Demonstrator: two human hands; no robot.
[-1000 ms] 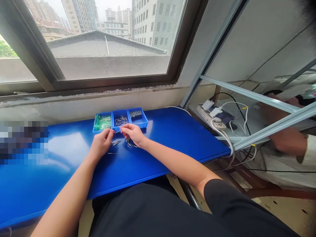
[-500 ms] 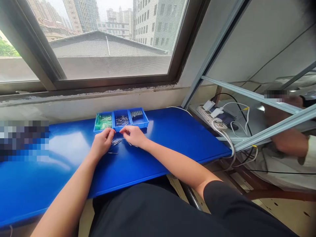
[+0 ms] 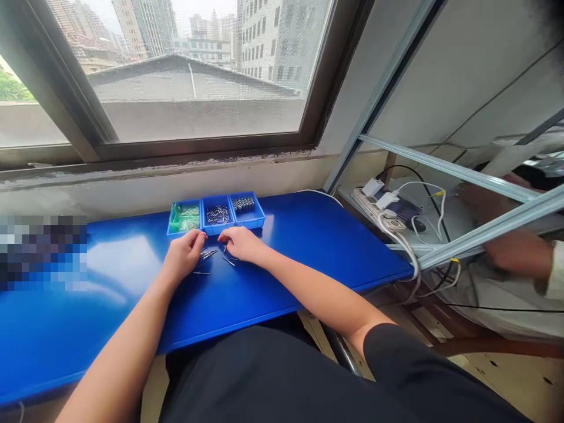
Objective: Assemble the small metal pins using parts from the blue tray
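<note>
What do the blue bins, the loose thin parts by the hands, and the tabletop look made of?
Blue bins: likely molded plastic, semi-gloss; uniform color, thin straight walls.
Loose thin parts: probably metal, shiny; silvery-gray with bright glints. Can't tell alloy or plating.
Tabletop: smooth, glossy blue, with a broad glare patch; could be laminate, paint or plastic sheet.

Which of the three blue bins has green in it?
The leftmost bin: green material shows among its contents. The middle bin holds loose metal pins, the right bin small cylinders grouped together; neither shows green.
</note>
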